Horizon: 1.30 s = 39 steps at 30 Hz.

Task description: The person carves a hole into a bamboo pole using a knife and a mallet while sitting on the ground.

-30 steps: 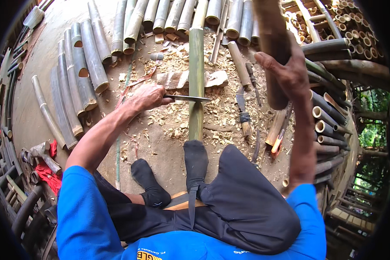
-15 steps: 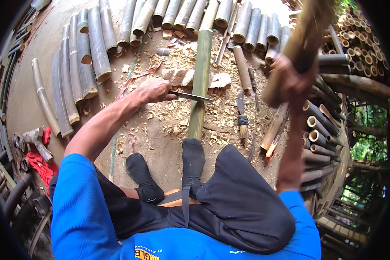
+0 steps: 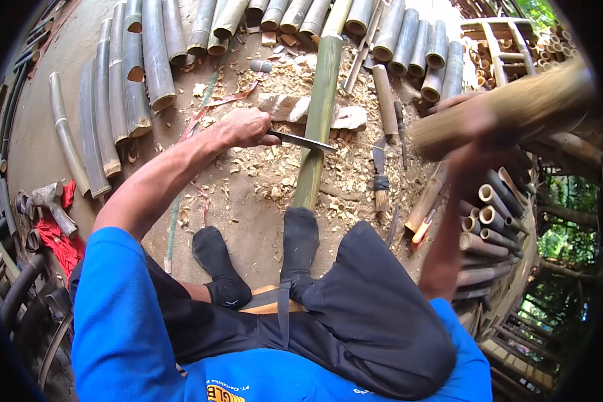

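Lying lengthwise, crossing over pale wood block w/ near end at dark-socked R foot: green bamboo pole. Set slantwise across pole: knife. Clenched round knife's handle end w/ L hand; w/ pole just R of L fingers, spanned by blade. Grasping thick wooden club w/ R hand, held up to R, well apart from pole; too blurred to tell exact finger placement. Scattered around pole: wood shavings. Lying R of pole: bladed tool w/ dark-wrapped handle. Farther L: bamboo lengths, red cloth. Farther R: stacked tubes.
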{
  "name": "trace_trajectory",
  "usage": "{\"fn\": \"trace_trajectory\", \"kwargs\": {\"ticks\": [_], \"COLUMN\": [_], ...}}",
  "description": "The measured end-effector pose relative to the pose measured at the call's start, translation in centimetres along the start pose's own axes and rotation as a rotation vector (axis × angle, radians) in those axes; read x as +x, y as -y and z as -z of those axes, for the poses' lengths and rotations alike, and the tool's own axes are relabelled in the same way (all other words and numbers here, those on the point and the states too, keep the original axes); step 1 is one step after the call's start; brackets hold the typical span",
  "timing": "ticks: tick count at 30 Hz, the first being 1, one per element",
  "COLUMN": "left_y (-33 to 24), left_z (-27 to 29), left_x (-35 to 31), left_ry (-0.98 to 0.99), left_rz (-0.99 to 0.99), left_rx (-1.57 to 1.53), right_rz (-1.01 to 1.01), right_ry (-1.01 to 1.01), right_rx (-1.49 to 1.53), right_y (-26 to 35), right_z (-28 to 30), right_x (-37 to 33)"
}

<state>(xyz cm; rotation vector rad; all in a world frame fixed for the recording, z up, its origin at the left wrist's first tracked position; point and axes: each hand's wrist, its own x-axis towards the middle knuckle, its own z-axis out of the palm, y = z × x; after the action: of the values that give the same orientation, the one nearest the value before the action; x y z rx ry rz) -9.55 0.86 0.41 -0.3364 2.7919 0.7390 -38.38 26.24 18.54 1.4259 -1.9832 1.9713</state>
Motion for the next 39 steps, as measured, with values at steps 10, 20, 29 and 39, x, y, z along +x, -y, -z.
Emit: {"fn": "trace_trajectory", "kwargs": {"ticks": [10,20,29,39], "left_y": [2.7,-1.9,-4.6,-5.6], "left_z": [1.5,2.7,-6.3,-7.3], "left_x": [1.4,0.8,-10.7,-10.6], "left_ry": [0.604,0.074,-0.425,-0.244], "left_rz": [0.313,0.122,0.085,0.219], "left_rx": [-0.351,0.379,0.095,0.101], "right_rz": [-0.394,-0.998,-1.083,-1.024], "right_ry": [0.766,0.199,0.226,0.407], "right_rx": [-0.472,0.09,0.097,-0.043], "right_y": [3.2,2.6,-0.4,-0.2], "right_z": [-3.4,-0.2,2.5,1.5], "right_x": [-1.7,-13.6,-18.0,-16.7]}}
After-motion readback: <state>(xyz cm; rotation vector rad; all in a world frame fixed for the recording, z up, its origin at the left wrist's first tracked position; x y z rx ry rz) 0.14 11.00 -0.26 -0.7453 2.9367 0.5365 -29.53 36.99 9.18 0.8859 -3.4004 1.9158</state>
